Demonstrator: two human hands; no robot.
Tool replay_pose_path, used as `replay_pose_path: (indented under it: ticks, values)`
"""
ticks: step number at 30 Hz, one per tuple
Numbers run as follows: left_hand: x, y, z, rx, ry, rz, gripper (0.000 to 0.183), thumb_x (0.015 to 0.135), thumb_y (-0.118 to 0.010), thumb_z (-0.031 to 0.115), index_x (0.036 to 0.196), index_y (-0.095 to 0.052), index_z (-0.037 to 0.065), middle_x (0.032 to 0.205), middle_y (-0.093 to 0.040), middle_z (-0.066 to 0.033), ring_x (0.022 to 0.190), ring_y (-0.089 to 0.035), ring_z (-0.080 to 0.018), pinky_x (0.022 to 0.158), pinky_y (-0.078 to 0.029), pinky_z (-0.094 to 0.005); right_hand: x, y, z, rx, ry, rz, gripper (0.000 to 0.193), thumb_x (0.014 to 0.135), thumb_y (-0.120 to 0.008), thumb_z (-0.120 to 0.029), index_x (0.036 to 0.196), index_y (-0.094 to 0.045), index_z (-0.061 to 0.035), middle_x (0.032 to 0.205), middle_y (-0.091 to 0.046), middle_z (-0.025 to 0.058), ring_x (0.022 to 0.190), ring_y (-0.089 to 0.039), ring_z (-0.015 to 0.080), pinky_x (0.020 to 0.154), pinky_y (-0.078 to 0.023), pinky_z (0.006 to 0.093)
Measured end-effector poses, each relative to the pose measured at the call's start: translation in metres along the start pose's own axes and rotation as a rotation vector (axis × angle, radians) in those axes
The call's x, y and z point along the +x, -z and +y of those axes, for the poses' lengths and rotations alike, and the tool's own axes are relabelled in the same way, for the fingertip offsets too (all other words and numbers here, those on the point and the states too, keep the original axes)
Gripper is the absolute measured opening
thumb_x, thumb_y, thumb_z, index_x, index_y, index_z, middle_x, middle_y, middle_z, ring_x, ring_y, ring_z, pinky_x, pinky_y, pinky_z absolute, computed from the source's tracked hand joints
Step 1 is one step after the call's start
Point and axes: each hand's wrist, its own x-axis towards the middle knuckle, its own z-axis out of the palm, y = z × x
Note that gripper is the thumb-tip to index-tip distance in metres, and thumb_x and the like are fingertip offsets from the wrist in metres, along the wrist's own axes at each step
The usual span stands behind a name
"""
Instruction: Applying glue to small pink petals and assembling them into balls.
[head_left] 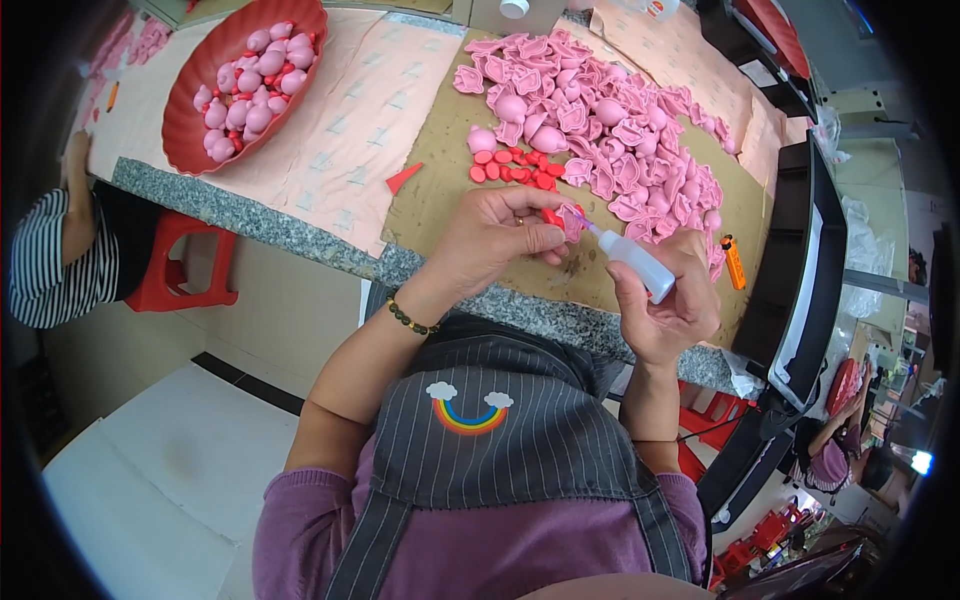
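Note:
My left hand [505,238] pinches a small pink plastic piece [570,222] with a red part [551,216] against it, just above the worktable. In my right hand [675,300] is a small translucent squeeze bottle [640,265], tilted so its thin purple nozzle [588,222] points at the pink piece; the tip is at or very near it. Beyond my left hand lie several loose red oval pieces [518,166]. A large heap of pink moulded parts [610,125], some round and some with thin curled edges, spreads behind both hands.
A red fluted bowl [180,118] of pink and red pieces stands at the far left. An orange lighter [733,262] lies right of my right hand, a red pointed piece [404,178] left. Beside the granite edge [290,222], another person sits near a red stool [178,265].

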Motion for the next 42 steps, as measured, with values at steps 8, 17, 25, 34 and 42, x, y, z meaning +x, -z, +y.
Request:
replay_pose_path:
  ticks: [8,17,25,34,42]
  values:
    - [-0.0005,-0.0011,0.0012,0.004,0.003,0.004,0.028,0.081,-0.059,0.001,0.108,-0.057,-0.003,0.094,-0.063,-0.0128,0.076,-0.062,-0.0146,0.067,-0.053,-0.0263,-0.0013,-0.0003,0.0018,0.014,0.009,0.005,0.021,0.064,-0.071,0.001,0.079,-0.058,0.0053,0.065,-0.050,0.0061,0.058,-0.043,0.0145,0.053,-0.030,0.0256]
    - [-0.0003,-0.0034,0.0028,-0.042,-0.001,0.020,0.027,0.080,-0.061,0.000,0.105,-0.055,-0.006,0.089,-0.064,-0.0122,0.075,-0.063,-0.0155,0.067,-0.054,-0.0263,-0.0018,0.0006,0.0012,0.012,-0.009,0.015,0.020,0.064,-0.071,0.001,0.078,-0.058,0.0055,0.066,-0.050,0.0061,0.059,-0.043,0.0146,0.054,-0.031,0.0259]
    - [-0.0006,-0.0035,0.0034,-0.058,-0.003,0.016,0.026,0.080,-0.061,0.000,0.105,-0.056,-0.005,0.089,-0.064,-0.0116,0.076,-0.063,-0.0154,0.067,-0.054,-0.0263,-0.0014,0.0004,0.0015,0.001,-0.005,0.021,0.019,0.063,-0.070,0.002,0.077,-0.058,0.0056,0.064,-0.050,0.0060,0.058,-0.043,0.0143,0.053,-0.030,0.0257]
    - [-0.0005,-0.0034,0.0031,-0.060,-0.017,0.029,0.028,0.080,-0.061,-0.001,0.107,-0.055,-0.005,0.087,-0.064,-0.0122,0.073,-0.063,-0.0159,0.067,-0.054,-0.0263,-0.0024,0.0025,0.0014,-0.024,-0.030,0.008,0.018,0.063,-0.070,0.002,0.077,-0.059,0.0055,0.064,-0.050,0.0062,0.059,-0.043,0.0145,0.054,-0.030,0.0257]
    - [-0.0003,0.0014,0.0000,-0.025,-0.019,0.006,0.033,0.081,-0.060,0.002,0.113,-0.053,-0.002,0.094,-0.063,-0.0116,0.079,-0.063,-0.0161,0.069,-0.052,-0.0270,-0.0035,0.0042,0.0030,-0.040,-0.024,-0.001,0.018,0.065,-0.071,0.000,0.077,-0.058,0.0053,0.065,-0.050,0.0061,0.059,-0.043,0.0145,0.054,-0.030,0.0257]
